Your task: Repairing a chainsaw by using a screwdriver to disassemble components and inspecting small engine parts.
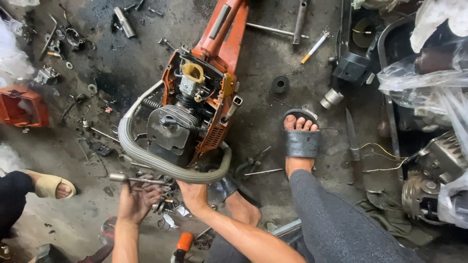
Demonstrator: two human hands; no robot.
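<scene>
Chainsaw body [195,107]: orange housing, top cover off, lying on the oily concrete floor [273,146] at centre of view, rear handle pointing away from the person. Exposed inside: grey finned cylinder [168,126], a yellowish intake part [193,72] above it, black hoses and fittings. Grey tubular front handle [161,163] loops round the near end of the body.

Right hand [194,195]: fingers clenched round the near run of the grey handle, steadying the saw. The person's sandalled foot beside this hand presses at the same corner.

Left hand [136,198]: closed round a T-handle socket wrench [134,179], shaft lying horizontal, socket end pointing left, just below the handle loop and not touching the saw as far as can be seen.

Right foot in a black slide sandal [301,141] flat on the floor just right of the saw. Pliers [253,163] lie between the sandal and the saw.

Further out: cigarette [314,47] on the floor upper right, black round rubber part [280,84] near it, orange cover [22,107] at far left, scattered small screws and springs at left. Another person's foot in a tan sandal [51,185] at lower left.
</scene>
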